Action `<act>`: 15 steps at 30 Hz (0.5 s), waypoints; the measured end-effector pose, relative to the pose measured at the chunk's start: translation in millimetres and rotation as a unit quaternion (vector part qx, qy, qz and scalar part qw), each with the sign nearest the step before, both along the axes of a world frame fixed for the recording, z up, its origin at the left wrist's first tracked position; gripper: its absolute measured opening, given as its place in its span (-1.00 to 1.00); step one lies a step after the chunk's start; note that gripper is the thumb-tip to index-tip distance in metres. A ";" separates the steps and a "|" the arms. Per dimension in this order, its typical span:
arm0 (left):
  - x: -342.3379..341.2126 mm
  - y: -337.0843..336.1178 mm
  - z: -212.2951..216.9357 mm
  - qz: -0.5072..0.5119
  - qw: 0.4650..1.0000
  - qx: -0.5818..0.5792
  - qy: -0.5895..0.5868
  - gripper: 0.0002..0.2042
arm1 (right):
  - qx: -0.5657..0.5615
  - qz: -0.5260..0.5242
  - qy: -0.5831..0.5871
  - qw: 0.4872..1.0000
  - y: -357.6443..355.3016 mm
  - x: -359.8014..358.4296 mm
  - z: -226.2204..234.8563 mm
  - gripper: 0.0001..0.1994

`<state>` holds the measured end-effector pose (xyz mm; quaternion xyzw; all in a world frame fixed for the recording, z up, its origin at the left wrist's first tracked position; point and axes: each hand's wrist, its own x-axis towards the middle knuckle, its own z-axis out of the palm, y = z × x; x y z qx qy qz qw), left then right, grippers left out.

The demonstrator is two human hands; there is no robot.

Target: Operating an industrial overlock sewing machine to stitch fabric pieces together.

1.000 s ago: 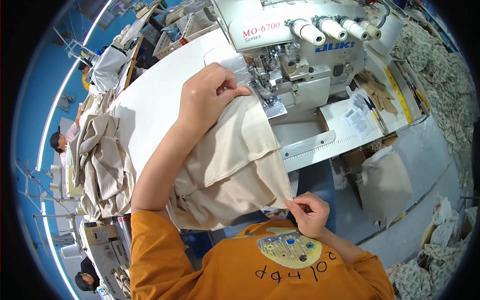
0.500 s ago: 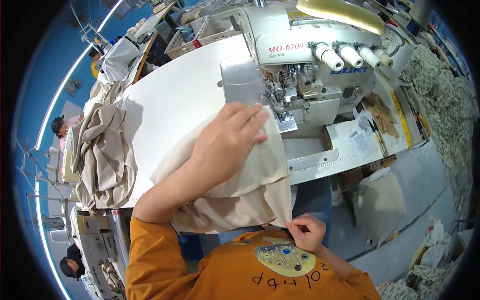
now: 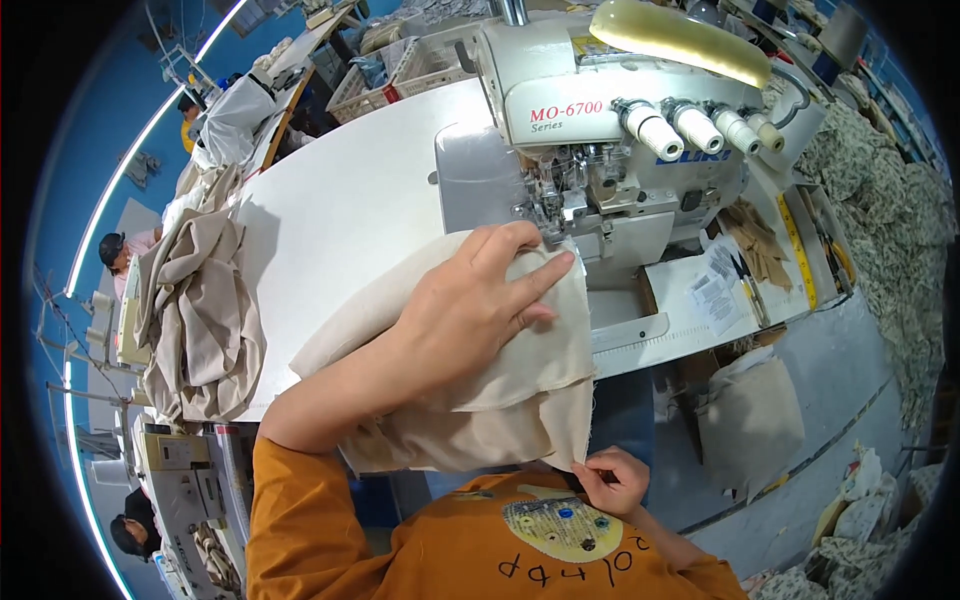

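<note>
My left hand (image 3: pixel 470 305) lies on a beige fabric piece (image 3: pixel 540 350), fingers spread, index finger stretched toward its far right corner. That corner is at the needle and presser foot area of a white overlock sewing machine (image 3: pixel 560 110). The fabric lies in layers, with a stitched or folded edge crossing it, and its near part hangs over the table's front edge. At the near right corner of the cloth, my right hand (image 3: pixel 612 480) pinches the edge between thumb and fingers, close to my body.
A crumpled beige fabric heap (image 3: pixel 205 310) lies at the table's left. Snips (image 3: pixel 750 290), a yellow measuring tape (image 3: pixel 797 250) and brown scraps (image 3: pixel 755 240) sit right of the machine. Beyond are patterned cloth piles (image 3: pixel 870 170). Crates (image 3: pixel 430 60) stand behind; people work at far left.
The fabric's far right corner has shifted rightward and now covers the small metal plate before the presser foot. My left fingers have spread farther apart. My right hand still pinches the near corner.
</note>
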<state>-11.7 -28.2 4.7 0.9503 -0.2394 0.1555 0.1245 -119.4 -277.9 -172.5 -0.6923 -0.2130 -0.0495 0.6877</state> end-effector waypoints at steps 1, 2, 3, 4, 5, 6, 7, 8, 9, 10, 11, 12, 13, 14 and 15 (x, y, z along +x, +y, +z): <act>1.3 1.0 -0.8 -0.001 1.000 0.000 0.000 -0.54 | 0.002 -0.001 -0.002 1.000 0.4 0.9 -0.1 -0.84; 2.3 2.2 -1.5 -0.004 1.000 -0.003 -0.006 -0.54 | 0.003 -0.001 -0.005 1.000 0.5 1.9 -0.1 -0.83; 2.9 3.1 -2.1 -0.007 1.000 -0.006 -0.011 -0.54 | 0.003 -0.002 -0.004 1.000 0.3 2.5 0.6 -0.83; 3.6 3.8 -2.0 -0.007 1.000 -0.006 -0.010 -0.54 | -0.003 -0.001 -0.002 1.000 -0.1 3.3 2.1 -0.83; 4.3 4.4 -1.8 -0.009 1.000 -0.004 -0.012 -0.53 | -0.010 -0.001 -0.001 1.000 -0.4 3.9 2.8 -0.83; 4.4 4.7 -1.4 -0.011 1.000 -0.001 -0.014 -0.53 | -0.009 -0.001 0.000 1.000 -0.5 4.2 2.7 -0.83; 4.0 4.6 -1.0 -0.011 1.000 -0.001 -0.013 -0.53 | -0.007 0.002 -0.001 1.000 -0.6 4.4 2.5 -0.83; 3.2 4.4 -0.3 -0.011 1.000 0.001 -0.011 -0.53 | -0.004 0.006 -0.002 1.000 -0.7 4.3 2.3 -0.83; 2.8 4.3 0.4 -0.011 1.000 0.003 -0.008 -0.53 | -0.004 0.006 -0.001 1.000 -0.4 4.2 2.2 -0.83; 2.5 4.1 1.1 -0.011 1.000 0.003 -0.007 -0.53 | 0.000 0.006 0.002 1.000 -0.1 3.8 2.4 -0.83; 2.3 3.8 1.7 -0.013 1.000 0.005 -0.008 -0.53 | 0.004 0.007 0.005 1.000 0.2 3.4 2.3 -0.82; 1.7 3.8 2.4 -0.014 1.000 0.007 -0.009 -0.52 | 0.004 0.008 0.006 1.000 0.1 3.3 2.1 -0.82; 1.3 3.9 2.9 -0.014 1.000 0.007 -0.008 -0.52 | 0.004 0.011 0.001 1.000 -0.3 3.3 1.7 -0.82; 1.0 4.2 3.3 -0.018 1.000 0.006 -0.006 -0.52 | 0.003 0.015 -0.005 1.000 -0.3 3.3 1.3 -0.83; 1.0 4.4 3.6 -0.022 1.000 0.004 -0.004 -0.51 | 0.002 0.016 -0.004 1.000 -0.1 3.7 1.3 -0.83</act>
